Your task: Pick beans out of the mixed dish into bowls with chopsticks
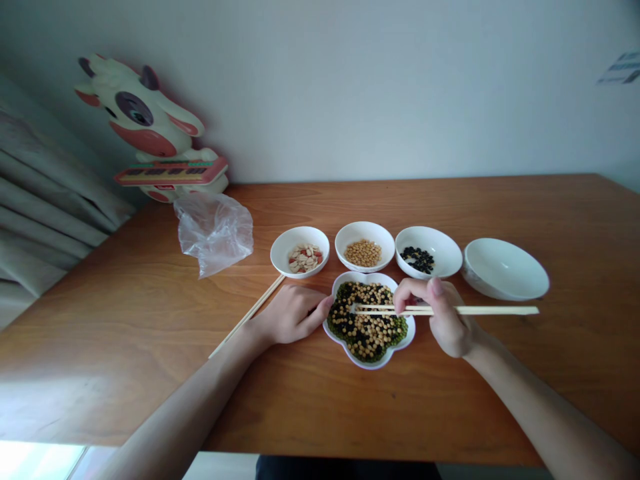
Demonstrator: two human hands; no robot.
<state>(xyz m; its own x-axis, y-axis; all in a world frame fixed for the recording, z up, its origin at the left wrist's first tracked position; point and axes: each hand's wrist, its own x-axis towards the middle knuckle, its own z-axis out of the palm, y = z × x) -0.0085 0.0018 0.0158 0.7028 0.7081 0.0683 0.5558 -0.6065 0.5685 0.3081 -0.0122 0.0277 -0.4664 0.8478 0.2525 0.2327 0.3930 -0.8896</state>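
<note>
My right hand [443,313] is closed around a pair of light chopsticks [493,311], whose tips touch the mixed beans in a flower-shaped dish [411,333]. A small pale thing, too small to make out, is at the tips. Green, black and yellow beans fill the dish. My left hand [295,313] rests on the table against the dish's left edge, its fingers curled under; whether they hold anything but the rim is hidden. Behind stand a bowl of pale and reddish pieces [277,252], a bowl of yellow beans [343,240] and a bowl of black beans [453,257].
An empty white bowl [505,270] stands at the right of the row. Another pair of chopsticks [245,319] lies beside my left forearm. A crumpled plastic bag [217,230] and a cow-shaped toy keyboard [173,175] are at the back left of the wooden table [300,413].
</note>
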